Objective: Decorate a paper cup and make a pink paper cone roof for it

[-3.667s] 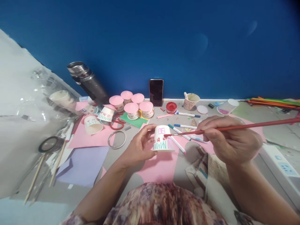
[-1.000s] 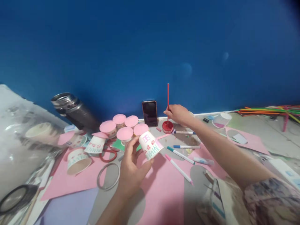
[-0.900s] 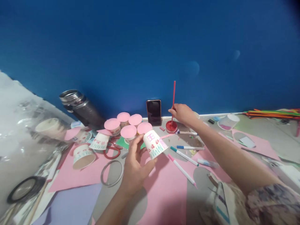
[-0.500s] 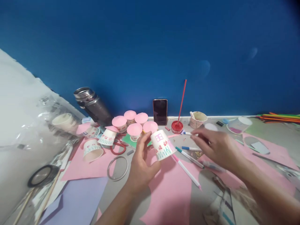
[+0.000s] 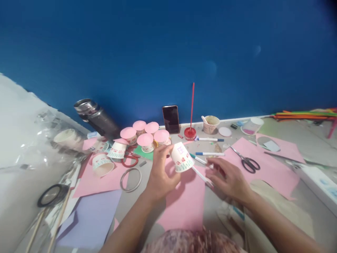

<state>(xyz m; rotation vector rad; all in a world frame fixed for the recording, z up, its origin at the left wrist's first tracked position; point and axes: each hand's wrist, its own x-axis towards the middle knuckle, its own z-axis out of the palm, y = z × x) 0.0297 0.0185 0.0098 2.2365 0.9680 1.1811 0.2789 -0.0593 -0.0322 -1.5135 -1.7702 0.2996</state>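
Observation:
My left hand (image 5: 162,172) is closed around a white paper cup (image 5: 182,158), tipped with its base up and to the left. A purple window, red flowers and green zigzag grass are drawn on it. To its right is my right hand (image 5: 228,177), low over the table, thumb and fingers apart. Its fingertips are at the end of a teal-capped marker (image 5: 198,159); whether they touch it I cannot tell. Just below lies a white-barrelled marker (image 5: 202,176) on pink paper (image 5: 188,207). Two blue-capped markers, one nearer (image 5: 210,154) and one farther (image 5: 210,140), lie behind.
Several decorated cups with pink tops (image 5: 146,140) stand back left, by a dark flask (image 5: 98,119). A phone (image 5: 171,119) leans on the blue wall. Beside it is a red pot with an upright stick (image 5: 190,133). Black-handled scissors (image 5: 249,164) lie right; tape rings (image 5: 131,180) lie left.
My right hand has come down and nearer, from the farther blue-capped marker to the teal-capped one. My left hand still holds the cup. The view has shifted, showing more of the right side.

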